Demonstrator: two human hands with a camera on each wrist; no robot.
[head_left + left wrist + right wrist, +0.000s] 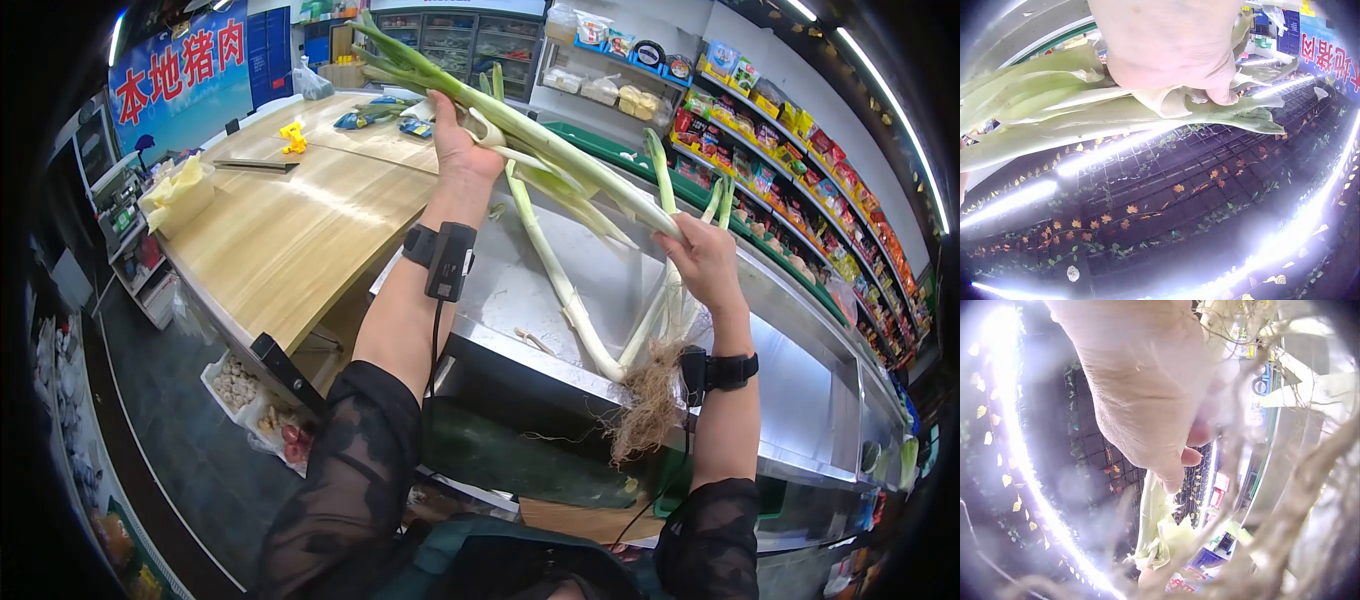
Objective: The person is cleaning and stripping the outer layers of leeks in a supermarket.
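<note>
- Holding long green-and-white leek (575, 152) above silvery metal counter (800, 400).
- Closed round leafy part with left hand (463, 152), white end with right hand (708, 265).
- Probably light, stiff-stemmed, easily torn at leaves.
- Best grasped around firm white shank.

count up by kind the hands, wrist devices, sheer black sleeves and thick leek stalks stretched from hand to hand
Left hand and right hand: 2
Left wrist device and right wrist device: 2
Left sleeve and right sleeve: 2
Leek stalk: 1
Total: 7
</note>
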